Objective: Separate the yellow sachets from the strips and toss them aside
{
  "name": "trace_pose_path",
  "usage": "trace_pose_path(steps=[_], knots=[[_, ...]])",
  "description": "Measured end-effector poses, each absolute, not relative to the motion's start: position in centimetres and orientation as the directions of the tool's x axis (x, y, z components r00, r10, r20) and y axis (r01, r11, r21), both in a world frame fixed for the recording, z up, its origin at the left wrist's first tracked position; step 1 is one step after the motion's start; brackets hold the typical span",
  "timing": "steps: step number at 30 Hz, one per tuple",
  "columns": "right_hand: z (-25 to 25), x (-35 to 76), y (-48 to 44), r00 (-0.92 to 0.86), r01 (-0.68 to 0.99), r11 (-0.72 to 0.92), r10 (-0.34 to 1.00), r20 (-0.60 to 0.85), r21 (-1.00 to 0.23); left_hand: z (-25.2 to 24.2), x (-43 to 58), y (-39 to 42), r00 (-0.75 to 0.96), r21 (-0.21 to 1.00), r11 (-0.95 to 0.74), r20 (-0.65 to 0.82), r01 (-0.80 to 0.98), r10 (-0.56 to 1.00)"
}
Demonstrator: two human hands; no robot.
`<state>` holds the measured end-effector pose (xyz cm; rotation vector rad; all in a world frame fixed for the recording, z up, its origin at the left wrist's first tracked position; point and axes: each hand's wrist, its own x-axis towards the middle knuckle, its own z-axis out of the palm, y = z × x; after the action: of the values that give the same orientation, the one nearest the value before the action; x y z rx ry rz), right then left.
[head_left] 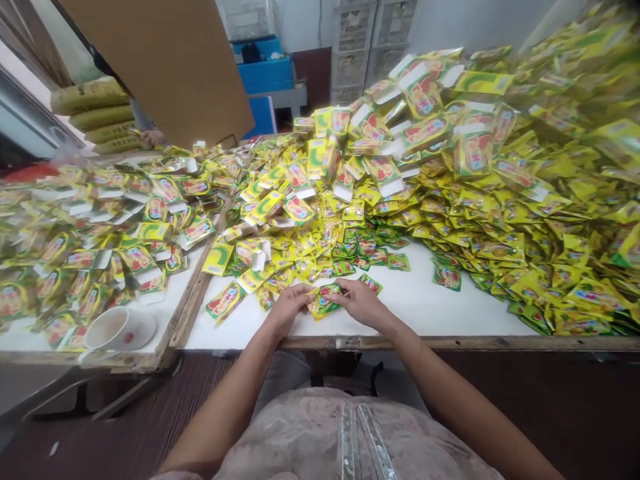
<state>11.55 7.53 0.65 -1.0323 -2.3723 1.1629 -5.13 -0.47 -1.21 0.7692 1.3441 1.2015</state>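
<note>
My left hand point(285, 308) and my right hand point(361, 301) meet near the front edge of a white table point(415, 310). Both pinch a small stack of yellow and green sachets point(325, 299), one hand at each end. More loose sachets point(350, 250) lie just beyond my fingers. A yellow carton point(218, 257) and a sachet point(224, 301) lie to the left of my left hand.
A huge heap of the same sachets and cartons point(500, 180) covers the table's back and right. A second table point(165, 303) on the left carries more packs and a white cup point(111, 329). A brown cardboard sheet point(170, 60) leans at the back, with blue crates point(265, 67).
</note>
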Motion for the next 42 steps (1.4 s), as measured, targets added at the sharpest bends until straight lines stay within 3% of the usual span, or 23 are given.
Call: trace_pose_path(steps=[5, 8, 11, 13, 17, 19, 21, 23, 25, 28, 31, 35, 42], knots=[[0.1, 10.9, 6.8, -0.701, 0.437, 0.387, 0.712, -0.038, -0.812, -0.7, -5.1, -1.2, -0.167, 0.951, 0.266, -0.291, -0.156, 0.942], [-0.4, 10.9, 6.3, -0.693, 0.327, 0.100, 0.702, -0.166, -0.940, -0.8, -5.4, -1.0, -0.234, 0.961, 0.245, -0.270, -0.132, 0.934], [-0.8, 10.7, 5.9, -0.699, 0.261, -0.134, 0.657, -0.283, -0.956, -1.3, -5.2, -0.8, -0.259, 0.974, 0.228, -0.220, 0.000, 0.941], [-0.9, 10.5, 5.5, -0.680, 0.329, -0.095, 0.666, -0.306, -0.940, -1.6, -4.8, -0.9, -0.262, 0.973, 0.215, -0.187, 0.082, 0.947], [0.1, 10.7, 5.1, -0.630, 0.432, 0.087, 0.742, -0.231, -0.898, -0.9, -5.6, -1.5, -0.207, 0.972, 0.232, -0.223, 0.022, 0.953], [0.7, 11.2, 5.1, -0.620, 0.437, 0.154, 0.766, -0.172, -0.886, 0.6, -8.0, -1.7, -0.248, 0.964, 0.226, -0.187, 0.139, 0.951], [0.8, 11.7, 5.2, -0.606, 0.445, 0.189, 0.783, -0.139, -0.875, 2.8, -11.4, -1.4, -0.390, 0.857, 0.210, -0.012, 0.470, 0.921], [0.4, 12.1, 5.2, -0.587, 0.468, 0.220, 0.801, -0.115, -0.856, 4.9, -14.8, -0.6, -0.427, 0.540, 0.270, 0.188, 0.797, 0.885], [-0.6, 12.2, 5.2, -0.575, 0.482, 0.295, 0.817, -0.044, -0.825, 6.1, -17.4, 0.4, -0.336, 0.215, 0.290, 0.220, 0.932, 0.916], [-2.2, 12.1, 5.1, -0.554, 0.514, 0.424, 0.828, 0.088, -0.746, 5.8, -19.2, 1.4, -0.203, -0.009, 0.206, 0.144, 0.978, 0.969], [-3.3, 12.3, 5.4, -0.525, 0.553, 0.443, 0.843, 0.118, -0.705, 4.1, -19.7, 1.2, -0.200, -0.029, 0.212, 0.227, 0.977, 0.953], [-3.4, 12.7, 5.9, -0.484, 0.561, 0.383, 0.871, 0.084, -0.734, 1.9, -19.6, -0.2, -0.282, 0.071, 0.275, 0.332, 0.959, 0.900], [-3.5, 12.4, 6.0, -0.455, 0.622, 0.325, 0.891, 0.010, -0.712, 2.2, -19.7, 0.8, -0.287, 0.065, 0.281, 0.318, 0.957, 0.904]])
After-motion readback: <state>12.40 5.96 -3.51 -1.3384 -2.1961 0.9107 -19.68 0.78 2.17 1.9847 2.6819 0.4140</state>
